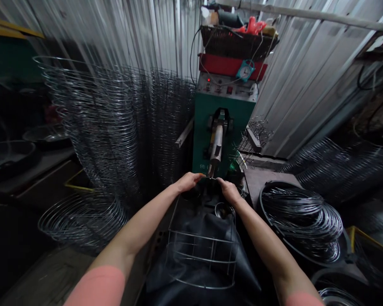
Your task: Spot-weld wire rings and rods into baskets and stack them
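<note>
A wire basket frame (201,250) lies across my lap, its far rim up against the electrode arm (215,146) of a green spot-welding machine (223,123). My left hand (188,182) grips the far rim on the left of the electrode tip. My right hand (229,191) grips the same rim on the right. Both hands are closed on the wire, close together, just below the tip.
A tall stack of wire hoops and frames (115,127) stands to the left, with more hoops (83,219) on the floor. A black tub of wire rings (301,219) sits at the right. A clock (245,71) and a laden basket (239,40) top the machine.
</note>
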`<state>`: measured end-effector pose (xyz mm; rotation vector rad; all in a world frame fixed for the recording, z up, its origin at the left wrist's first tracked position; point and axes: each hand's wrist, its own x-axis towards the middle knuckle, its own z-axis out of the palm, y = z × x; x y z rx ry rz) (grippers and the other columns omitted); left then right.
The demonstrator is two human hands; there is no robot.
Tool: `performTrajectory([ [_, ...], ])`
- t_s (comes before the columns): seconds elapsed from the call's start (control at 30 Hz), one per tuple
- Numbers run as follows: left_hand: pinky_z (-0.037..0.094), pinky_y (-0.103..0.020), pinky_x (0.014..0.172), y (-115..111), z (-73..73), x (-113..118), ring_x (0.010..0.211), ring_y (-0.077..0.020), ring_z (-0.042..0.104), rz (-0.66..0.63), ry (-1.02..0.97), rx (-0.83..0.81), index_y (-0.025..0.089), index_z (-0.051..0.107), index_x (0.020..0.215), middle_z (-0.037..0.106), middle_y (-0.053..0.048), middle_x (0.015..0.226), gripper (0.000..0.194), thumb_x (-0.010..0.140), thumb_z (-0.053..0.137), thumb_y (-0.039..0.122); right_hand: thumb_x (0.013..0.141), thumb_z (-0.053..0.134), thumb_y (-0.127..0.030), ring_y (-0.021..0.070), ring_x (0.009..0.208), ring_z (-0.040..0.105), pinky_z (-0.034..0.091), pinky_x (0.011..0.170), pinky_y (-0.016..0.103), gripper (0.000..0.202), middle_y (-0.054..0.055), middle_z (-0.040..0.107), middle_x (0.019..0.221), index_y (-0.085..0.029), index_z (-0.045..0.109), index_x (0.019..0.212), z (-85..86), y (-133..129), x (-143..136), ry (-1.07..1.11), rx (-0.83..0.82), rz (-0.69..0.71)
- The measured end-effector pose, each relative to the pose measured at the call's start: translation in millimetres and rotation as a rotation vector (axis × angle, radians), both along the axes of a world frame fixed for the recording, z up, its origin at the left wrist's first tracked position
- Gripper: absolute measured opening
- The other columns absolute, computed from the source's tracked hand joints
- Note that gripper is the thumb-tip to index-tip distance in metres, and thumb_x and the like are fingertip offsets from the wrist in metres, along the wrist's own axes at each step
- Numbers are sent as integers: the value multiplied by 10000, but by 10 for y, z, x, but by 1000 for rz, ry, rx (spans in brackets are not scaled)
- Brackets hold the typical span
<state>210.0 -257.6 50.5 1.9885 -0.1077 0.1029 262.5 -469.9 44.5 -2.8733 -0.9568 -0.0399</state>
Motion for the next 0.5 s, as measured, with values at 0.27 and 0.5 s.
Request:
performTrajectory([
  [0.27,431,-212,670,36,-80,47,662,-142,582,20,-79,215,225,669,1035,656,24,682,426,635,577,111,877,323,-106,228,816,627,430,655,273,456,97,644,958,-249,451,1291,2,31,11,-25,-45,-16],
  [0.5,446,-234,770,47,-119,100,814,-151,613,-26,-50,227,162,627,1097,693,-17,861,435,685,507,86,873,349,-110,203,834,612,408,678,244,415,86,658,951,-230,491,1244,-5,15,91,29,34,5],
])
